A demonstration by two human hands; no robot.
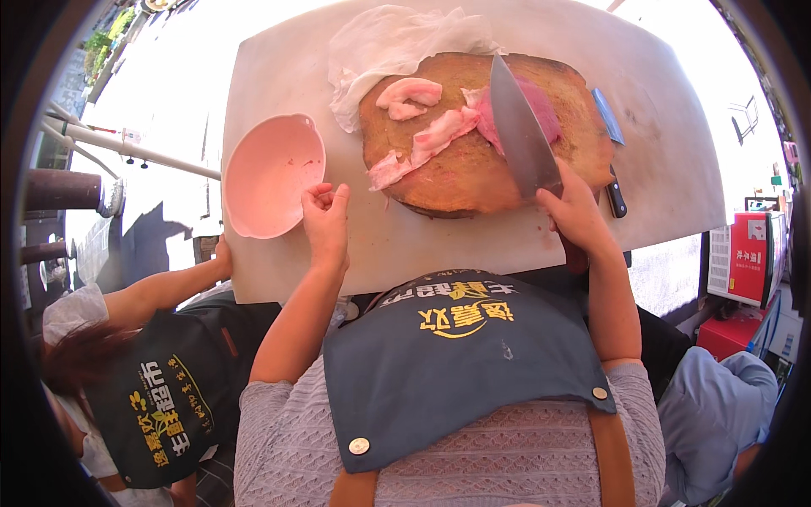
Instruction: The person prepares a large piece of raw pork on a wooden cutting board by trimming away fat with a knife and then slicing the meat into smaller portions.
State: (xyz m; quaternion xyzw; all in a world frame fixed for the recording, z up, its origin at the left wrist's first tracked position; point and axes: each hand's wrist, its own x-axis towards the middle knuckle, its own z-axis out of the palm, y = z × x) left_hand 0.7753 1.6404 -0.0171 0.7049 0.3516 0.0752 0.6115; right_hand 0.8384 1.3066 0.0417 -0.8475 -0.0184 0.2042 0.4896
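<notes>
My right hand [570, 206] grips a broad butcher's knife [521, 130], its blade pointing away over the right part of a thick wooden chopping block [462, 180]. Partly hidden behind the blade lies a piece of red meat [538, 108]. A long pale strip of fat [443, 133] runs from it to the block's left edge, and a curled piece of fat [408, 96] lies above the strip. My left hand [326, 206] is raised with curled fingers at the right rim of a pink plastic bowl [272, 184]; whether it touches or pinches the rim is unclear.
A crumpled white cloth or plastic sheet [380, 44] lies behind the block on the pale table [405, 247]. To the right are a blue-bladed tool [608, 117] and a black knife handle [616, 196]. A co-worker [171, 380] stands left, a hand at the table's edge; another person [716, 412] is at right.
</notes>
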